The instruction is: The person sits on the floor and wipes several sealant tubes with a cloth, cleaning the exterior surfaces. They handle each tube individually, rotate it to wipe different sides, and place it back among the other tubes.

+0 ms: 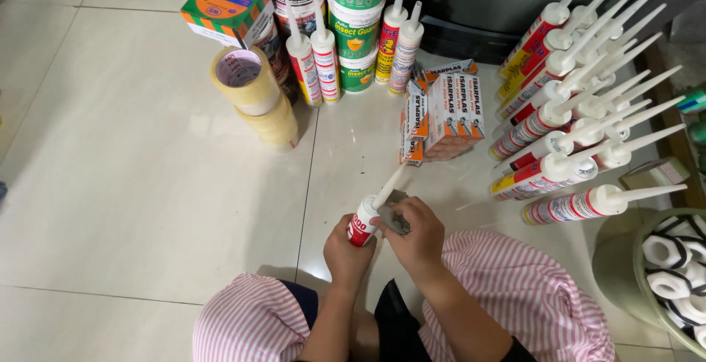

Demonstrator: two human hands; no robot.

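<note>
My left hand (346, 253) is wrapped around a red and white sealant cartridge (362, 224) with a long white nozzle that points up and to the right. My right hand (413, 235) is at the cartridge's top, fingers closed on a small grey cloth or pad (398, 213) beside the nozzle base. Both hands are held above my knees, which are covered by pink striped cloth (529, 288).
Several sealant cartridges (566, 141) lie stacked at the right. Orange boxes (445, 115) sit ahead, upright cartridges (316, 60) and green tubs (357, 23) behind them. Tape rolls (254, 90) stand to the left. A green basket (640, 281) of white fittings is at the right edge.
</note>
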